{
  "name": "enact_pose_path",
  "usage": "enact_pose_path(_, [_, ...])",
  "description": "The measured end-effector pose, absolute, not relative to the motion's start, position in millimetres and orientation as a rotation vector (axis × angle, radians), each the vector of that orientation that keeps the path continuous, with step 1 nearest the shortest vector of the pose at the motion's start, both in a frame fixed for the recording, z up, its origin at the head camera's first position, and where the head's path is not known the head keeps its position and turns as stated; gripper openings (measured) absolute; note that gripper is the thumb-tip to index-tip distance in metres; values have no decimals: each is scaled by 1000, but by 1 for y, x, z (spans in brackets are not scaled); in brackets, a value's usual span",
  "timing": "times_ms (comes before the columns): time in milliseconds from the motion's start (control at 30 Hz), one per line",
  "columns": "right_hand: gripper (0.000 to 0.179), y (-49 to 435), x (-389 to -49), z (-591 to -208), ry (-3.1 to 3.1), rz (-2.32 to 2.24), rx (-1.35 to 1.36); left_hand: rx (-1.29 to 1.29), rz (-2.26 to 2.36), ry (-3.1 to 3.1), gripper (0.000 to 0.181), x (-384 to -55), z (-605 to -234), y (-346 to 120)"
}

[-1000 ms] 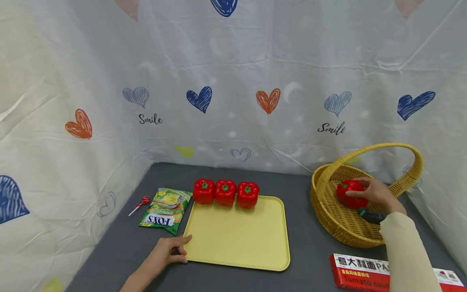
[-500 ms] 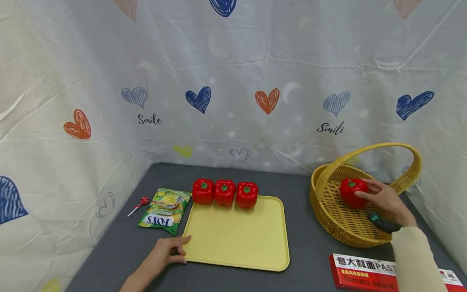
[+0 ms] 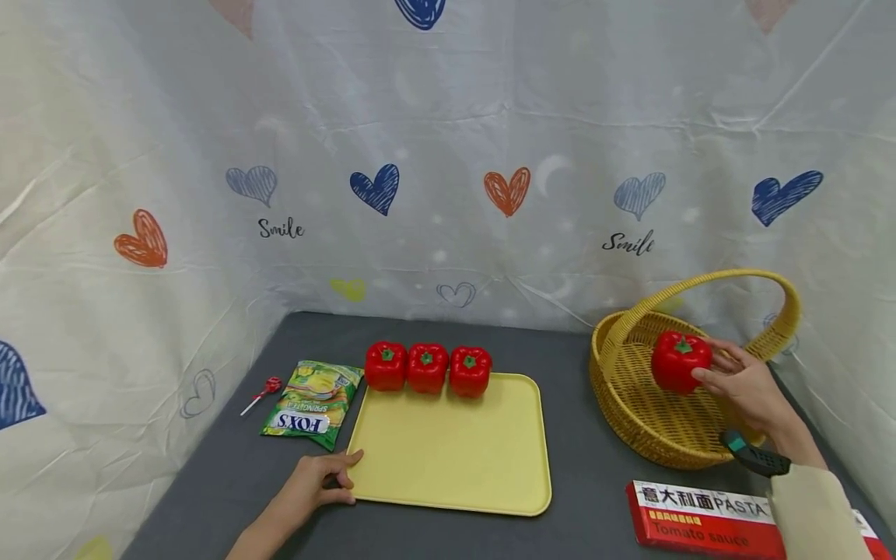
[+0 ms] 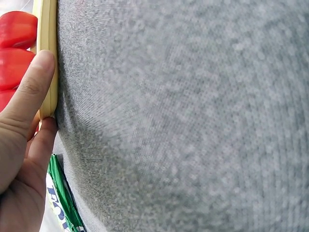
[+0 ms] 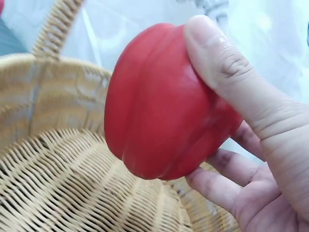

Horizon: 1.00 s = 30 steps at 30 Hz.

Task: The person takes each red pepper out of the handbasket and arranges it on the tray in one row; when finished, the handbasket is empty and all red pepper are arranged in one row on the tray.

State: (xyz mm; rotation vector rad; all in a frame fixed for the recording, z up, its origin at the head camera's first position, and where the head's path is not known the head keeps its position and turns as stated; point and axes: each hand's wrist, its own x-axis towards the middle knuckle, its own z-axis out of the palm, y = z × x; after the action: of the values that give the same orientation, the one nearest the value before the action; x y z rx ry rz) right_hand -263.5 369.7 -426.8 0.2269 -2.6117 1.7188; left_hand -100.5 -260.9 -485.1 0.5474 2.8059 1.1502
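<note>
My right hand (image 3: 749, 397) grips a red bell pepper (image 3: 679, 362) with a green stem, held over the inside of the round wicker basket (image 3: 623, 424). In the right wrist view, the thumb (image 5: 222, 63) lies along the pepper's side and the other fingers are curled behind it. My left hand (image 3: 311, 486) pinches the left edge of a yellow tray (image 3: 455, 459) near its front corner. The left wrist view has the thumb (image 4: 36, 79) on the tray's rim and a finger below. A row of 3 red bell peppers (image 3: 428, 367) sits along the tray's back edge.
A green Fox's candy bag (image 3: 313, 400) lies left of the tray, beside a red lollipop (image 3: 262, 394). At front right is a red pasta box (image 3: 700, 517), partly covered by my right sleeve. The basket's tall handle (image 3: 714, 276) arches behind the right hand. A patterned curtain closes off the back.
The right hand has lifted the pepper from low in the basket, turning it more upright and drawing slightly back right. The left hand keeps its hold on the tray.
</note>
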Motion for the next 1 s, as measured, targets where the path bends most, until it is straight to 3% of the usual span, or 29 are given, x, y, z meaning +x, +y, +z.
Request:
enact_pose_path(100, [44,364,-256,-420,-2478,1872,334,531,1163,2803,20,-100,-485,-262])
enact_pose_path(400, [51,342,-228,-408,-2159,2194,728,531,1216,2780,20,-99,-484,-263])
enact_pose_path(1000, [51,271,-208,-419,-2058,2429,1049,540,1209,2779,20,-100,-488,-262])
